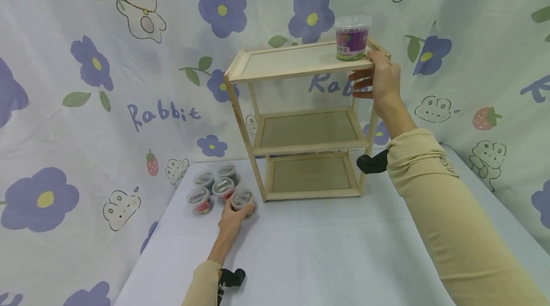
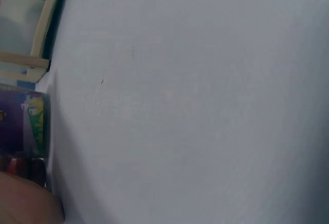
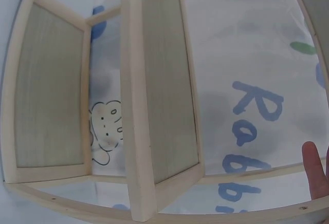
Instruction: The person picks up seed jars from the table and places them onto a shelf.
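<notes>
A wooden three-tier shelf [image 1: 307, 145] stands on the table. At its top right corner my right hand [image 1: 384, 79] grips the board, thumb above and fingers below the front edge. Beside that thumb a purple-labelled clear jar [image 1: 352, 41] stands upright on the top tier. My left hand [image 1: 232, 216] holds a lidded jar [image 1: 243, 199] by its sides, low at the table left of the shelf. In the left wrist view part of a purple jar [image 2: 20, 124] shows above a finger [image 2: 28, 201]. The right wrist view catches fingertips [image 3: 314, 170] near the shelf frame [image 3: 138, 100].
Several more lidded jars, among them a red one [image 1: 200, 201] and a dark one [image 1: 228, 173], cluster left of my left hand. White cloth covers the table [image 1: 318, 248]. A patterned curtain [image 1: 167, 81] hangs behind the shelf and along both sides.
</notes>
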Motion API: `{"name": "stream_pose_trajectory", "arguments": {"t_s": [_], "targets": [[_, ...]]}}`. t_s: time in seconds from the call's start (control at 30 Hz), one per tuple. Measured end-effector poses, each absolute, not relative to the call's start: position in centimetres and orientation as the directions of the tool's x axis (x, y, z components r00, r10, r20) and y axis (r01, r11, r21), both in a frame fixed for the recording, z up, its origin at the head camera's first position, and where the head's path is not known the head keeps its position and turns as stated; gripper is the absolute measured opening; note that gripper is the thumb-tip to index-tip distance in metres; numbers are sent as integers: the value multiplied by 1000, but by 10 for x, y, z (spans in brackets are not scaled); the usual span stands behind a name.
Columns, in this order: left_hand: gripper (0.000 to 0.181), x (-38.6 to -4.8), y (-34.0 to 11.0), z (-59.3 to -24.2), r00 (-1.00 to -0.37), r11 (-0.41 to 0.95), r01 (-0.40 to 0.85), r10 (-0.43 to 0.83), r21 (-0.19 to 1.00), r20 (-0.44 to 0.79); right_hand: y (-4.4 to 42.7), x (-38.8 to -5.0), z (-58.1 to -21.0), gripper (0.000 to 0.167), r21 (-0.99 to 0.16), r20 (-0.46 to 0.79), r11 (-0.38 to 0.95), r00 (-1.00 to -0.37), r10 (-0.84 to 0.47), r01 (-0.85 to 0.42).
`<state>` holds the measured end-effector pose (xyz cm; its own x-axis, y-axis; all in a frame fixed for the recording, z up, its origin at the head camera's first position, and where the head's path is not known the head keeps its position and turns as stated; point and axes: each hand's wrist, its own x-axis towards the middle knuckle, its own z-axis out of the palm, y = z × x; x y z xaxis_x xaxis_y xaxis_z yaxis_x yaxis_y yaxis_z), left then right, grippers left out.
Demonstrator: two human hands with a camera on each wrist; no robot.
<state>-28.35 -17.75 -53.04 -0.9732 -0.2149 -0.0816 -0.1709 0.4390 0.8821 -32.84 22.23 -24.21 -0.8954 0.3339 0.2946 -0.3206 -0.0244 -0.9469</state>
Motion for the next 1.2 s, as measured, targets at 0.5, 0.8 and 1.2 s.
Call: {"name": "stream_pose_trajectory", "arguments": {"t_s": [0.5, 0.8, 1.2], "targets": [[91, -278, -180, -536, -971, 472, -161, -232, 867, -54, 219, -329, -242, 38, -948, 287, -38, -898, 334, -317], [88, -271, -186, -535, -981, 446, -128, -190, 886, -46, 219, -329, -242, 38, -950, 284, -33, -900, 331, -312], [84, -265, -189, -515, -997, 430, -80, -49, 899, -65, 222, -330, -241, 39, -946, 292, -36, -896, 334, -321]]}}
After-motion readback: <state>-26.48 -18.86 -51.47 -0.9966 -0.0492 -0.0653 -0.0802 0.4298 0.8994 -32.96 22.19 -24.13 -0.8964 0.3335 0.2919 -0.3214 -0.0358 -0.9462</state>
